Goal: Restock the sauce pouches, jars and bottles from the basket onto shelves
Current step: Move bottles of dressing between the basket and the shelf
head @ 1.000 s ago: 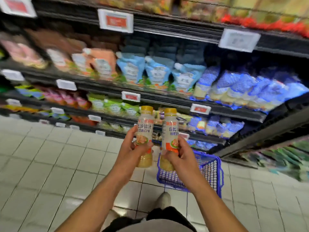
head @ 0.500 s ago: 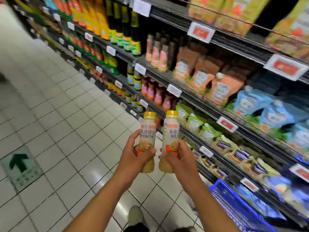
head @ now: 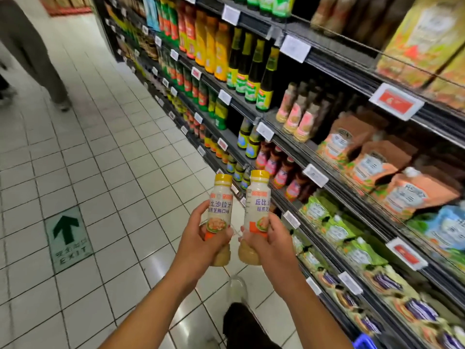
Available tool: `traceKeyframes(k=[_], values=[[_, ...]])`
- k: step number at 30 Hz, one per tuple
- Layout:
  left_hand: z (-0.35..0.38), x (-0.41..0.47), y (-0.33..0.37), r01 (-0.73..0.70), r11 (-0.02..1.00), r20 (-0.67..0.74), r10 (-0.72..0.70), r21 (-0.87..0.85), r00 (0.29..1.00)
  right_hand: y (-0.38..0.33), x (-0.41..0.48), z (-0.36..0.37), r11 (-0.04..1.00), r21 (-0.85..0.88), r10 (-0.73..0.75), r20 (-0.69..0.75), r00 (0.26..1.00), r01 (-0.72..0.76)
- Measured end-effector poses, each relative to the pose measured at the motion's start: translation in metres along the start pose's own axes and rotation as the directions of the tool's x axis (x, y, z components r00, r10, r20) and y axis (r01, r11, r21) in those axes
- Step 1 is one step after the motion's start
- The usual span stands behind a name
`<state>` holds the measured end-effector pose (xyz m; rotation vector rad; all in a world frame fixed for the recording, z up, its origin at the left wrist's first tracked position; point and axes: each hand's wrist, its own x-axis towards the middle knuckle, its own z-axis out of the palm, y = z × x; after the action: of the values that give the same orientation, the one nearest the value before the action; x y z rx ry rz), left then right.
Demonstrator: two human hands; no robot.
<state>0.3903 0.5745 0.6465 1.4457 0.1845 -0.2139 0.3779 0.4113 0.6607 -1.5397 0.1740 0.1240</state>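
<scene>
Because each hand carries a bottle and neither bottle touches a shelf, I judge that the step in hand is the search for their place. The left hand (head: 203,239) holds the left bottle (head: 219,210) upright, with the fingers curled round its lower half and the thumb laid over the label. Just beside it, the right hand (head: 273,241) grips the right bottle (head: 259,205) in the same way. The two bottles stand close together in front of the body, and I cannot tell if they touch.

The next move calls for finding the matching row. The pink-label bottles (head: 297,117) on the shelves (head: 334,144) have a similar shape, so that level is a likely place. It is higher than the hands, so each bottle must be raised there and pass over the front edge.

For room, the tiled floor (head: 120,172) on the left is free around the exit sign (head: 66,238), with another person (head: 32,51) well apart up the aisle. On the right the shelf edges carry price tags (head: 315,175) that stick out toward the aisle, and a thin rail runs before the top products. The basket (head: 363,341) shows only a blue corner low at the right, near the shelf foot.
</scene>
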Motion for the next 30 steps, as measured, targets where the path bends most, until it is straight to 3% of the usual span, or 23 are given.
traceKeyframes(k=[17,30], values=[[0.001,0.179,0.074,-0.104,0.992,-0.147,0.092,-0.076,0.985,-0.054,0.208,0.015,0.997,0.055,-0.065,0.163,0.984,0.057],[-0.003,0.273,0.113,-0.179,0.982,-0.093,0.172,-0.062,0.981,-0.078,0.301,0.019,0.994,0.037,-0.111,0.116,0.987,0.107]])
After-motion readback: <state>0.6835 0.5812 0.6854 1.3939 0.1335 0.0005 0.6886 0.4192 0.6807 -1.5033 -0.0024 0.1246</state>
